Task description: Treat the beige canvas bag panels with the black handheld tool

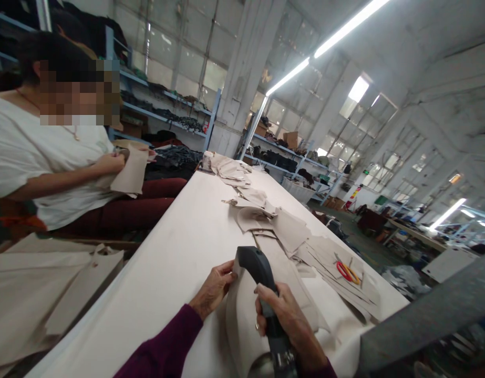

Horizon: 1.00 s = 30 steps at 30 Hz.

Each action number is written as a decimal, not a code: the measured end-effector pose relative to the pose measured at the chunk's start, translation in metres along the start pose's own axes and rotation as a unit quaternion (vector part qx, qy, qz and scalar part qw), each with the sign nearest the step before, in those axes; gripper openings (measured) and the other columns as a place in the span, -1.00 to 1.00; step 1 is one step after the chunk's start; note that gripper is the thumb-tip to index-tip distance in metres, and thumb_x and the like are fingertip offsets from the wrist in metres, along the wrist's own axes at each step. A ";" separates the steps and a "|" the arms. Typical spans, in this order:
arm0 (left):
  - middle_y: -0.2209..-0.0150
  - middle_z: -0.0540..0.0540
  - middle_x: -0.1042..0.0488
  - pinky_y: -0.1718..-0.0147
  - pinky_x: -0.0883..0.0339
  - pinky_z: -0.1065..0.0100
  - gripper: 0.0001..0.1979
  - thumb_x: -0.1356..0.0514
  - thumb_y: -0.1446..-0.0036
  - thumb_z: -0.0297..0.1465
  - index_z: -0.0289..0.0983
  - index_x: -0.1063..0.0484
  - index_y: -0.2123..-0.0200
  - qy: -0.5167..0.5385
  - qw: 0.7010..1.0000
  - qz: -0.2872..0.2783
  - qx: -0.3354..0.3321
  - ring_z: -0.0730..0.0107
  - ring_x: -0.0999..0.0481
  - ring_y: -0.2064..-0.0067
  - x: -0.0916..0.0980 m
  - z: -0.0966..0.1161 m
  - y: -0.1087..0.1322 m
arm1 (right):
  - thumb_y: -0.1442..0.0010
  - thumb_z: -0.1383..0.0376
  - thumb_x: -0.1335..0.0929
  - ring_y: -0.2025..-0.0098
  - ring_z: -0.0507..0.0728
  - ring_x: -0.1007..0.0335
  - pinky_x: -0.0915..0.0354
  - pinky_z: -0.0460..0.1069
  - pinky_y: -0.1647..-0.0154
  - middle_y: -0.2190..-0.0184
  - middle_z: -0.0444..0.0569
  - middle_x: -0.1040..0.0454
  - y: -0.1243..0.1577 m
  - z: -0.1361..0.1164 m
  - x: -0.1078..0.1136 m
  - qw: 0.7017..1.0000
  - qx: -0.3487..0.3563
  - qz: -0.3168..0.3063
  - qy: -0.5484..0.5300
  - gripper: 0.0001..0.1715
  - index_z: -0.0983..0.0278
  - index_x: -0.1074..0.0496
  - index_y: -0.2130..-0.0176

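My right hand (284, 320) is wrapped round the handle of a dark grey, curved handheld tool (256, 260), whose exact kind I cannot make out. The tool's head rests at the far edge of a beige fabric piece (242, 320), which curves up below it. My left hand (215, 287) pinches the edge of this piece, close beside the tool's head. A rounded, shiny part shows at the bottom of the view, partly cut off. Beneath the piece lies a long white-covered table (175, 252).
More beige fabric pieces (291, 231) lie along the table, with red-and-yellow-handled scissors (348, 273) on some. Left, a seated co-worker (69, 157) handles a beige piece; stacked fabric (33, 294) sits nearer. A grey metal bar (431, 310) crosses the right side.
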State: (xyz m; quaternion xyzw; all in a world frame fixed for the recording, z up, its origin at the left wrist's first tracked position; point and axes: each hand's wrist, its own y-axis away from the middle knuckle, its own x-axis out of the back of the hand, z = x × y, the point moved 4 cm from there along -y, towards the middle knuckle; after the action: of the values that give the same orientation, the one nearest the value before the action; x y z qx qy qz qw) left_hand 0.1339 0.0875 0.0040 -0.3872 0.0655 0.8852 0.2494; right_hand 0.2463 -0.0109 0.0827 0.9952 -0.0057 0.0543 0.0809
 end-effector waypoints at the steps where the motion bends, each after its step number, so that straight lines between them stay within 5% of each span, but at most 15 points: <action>1: 0.33 -0.16 -0.58 0.36 -0.38 0.36 -0.58 -0.34 0.23 -0.51 -0.34 -0.52 0.17 0.007 1.000 0.005 -0.004 0.26 -0.54 0.33 0.000 0.001 -0.001 | -0.13 0.00 -0.32 0.71 -0.06 -0.24 -0.22 -0.16 0.74 0.60 -0.21 -0.35 0.004 0.001 0.002 1.000 -0.009 0.002 0.001 -0.58 0.31 -0.24 0.29; 8: 0.35 -0.21 -0.58 0.39 -0.38 0.35 -0.58 -0.35 0.28 -0.52 -0.36 -0.54 0.21 0.041 0.999 0.013 0.000 0.21 -0.55 0.32 0.000 0.002 -0.003 | -0.09 -0.05 -0.34 0.71 -0.06 -0.23 -0.21 -0.16 0.74 0.60 -0.22 -0.36 0.033 0.020 0.001 0.997 -0.067 0.003 0.035 -0.52 0.29 -0.20 0.29; 19: 0.41 -0.18 -0.57 0.36 -0.37 0.30 -0.65 -0.32 0.29 -0.49 -0.37 -0.55 0.29 -0.015 1.000 0.017 0.012 0.24 -0.53 0.39 0.004 -0.004 -0.003 | -0.10 -0.02 -0.34 0.70 -0.04 -0.24 -0.23 -0.14 0.73 0.61 -0.22 -0.33 0.001 0.005 -0.001 1.000 -0.017 0.001 0.016 -0.56 0.31 -0.26 0.35; 27: 0.58 -0.11 -0.49 0.47 -0.30 0.34 -0.74 -0.30 0.23 -0.29 -0.38 -0.50 0.49 -0.146 0.982 0.120 -0.031 0.27 -0.46 0.47 0.026 -0.006 -0.009 | -0.06 -0.10 -0.34 0.73 -0.04 -0.20 -0.18 -0.16 0.74 0.66 -0.23 -0.32 0.057 0.022 0.023 0.997 -0.065 0.032 0.036 -0.48 0.31 -0.29 0.31; 30: 0.67 -0.02 -0.38 0.57 -0.16 0.40 -0.82 -0.33 0.24 -0.36 -0.35 -0.42 0.64 -0.232 0.960 0.151 -0.029 0.37 -0.35 0.58 0.027 -0.006 0.000 | -0.11 -0.10 -0.29 0.74 -0.04 -0.18 -0.17 -0.16 0.72 0.75 -0.23 -0.27 0.085 0.029 0.032 0.994 -0.076 0.030 0.065 -0.49 0.31 -0.28 0.42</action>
State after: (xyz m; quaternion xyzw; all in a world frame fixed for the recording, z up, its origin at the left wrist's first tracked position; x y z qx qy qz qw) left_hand 0.1224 0.0962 -0.0199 -0.1637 0.0377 0.9797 0.1098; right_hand 0.2796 -0.0995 0.0717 0.9798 -0.0344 0.1210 0.1552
